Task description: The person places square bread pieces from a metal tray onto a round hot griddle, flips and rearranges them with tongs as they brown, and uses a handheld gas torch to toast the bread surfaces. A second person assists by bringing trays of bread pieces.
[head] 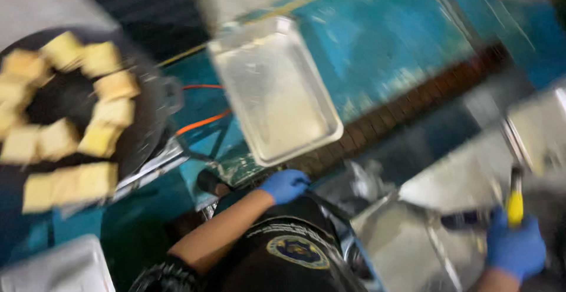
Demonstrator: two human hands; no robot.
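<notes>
A blue-gloved right hand (pixel 517 249) is closed around the yellow handle (pixel 515 205) of a metal tool whose blade is lost in blur above steel containers (pixel 413 245). The gloved left hand (pixel 285 185) curls shut on a dark object at the edge of the blue desk (pixel 383 44), just below an empty metal tray (pixel 274 91). Farther left, square bread pieces (pixel 100 139) ring a dark round griddle (pixel 147 109).

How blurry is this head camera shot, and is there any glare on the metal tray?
Head view: motion blur smears the whole frame, worst at the right around the right hand and its yellow-handled tool; the metal tray shows soft pale sheen, no hard glare; the toast squares and left hand stay recognisable but soft.
</notes>
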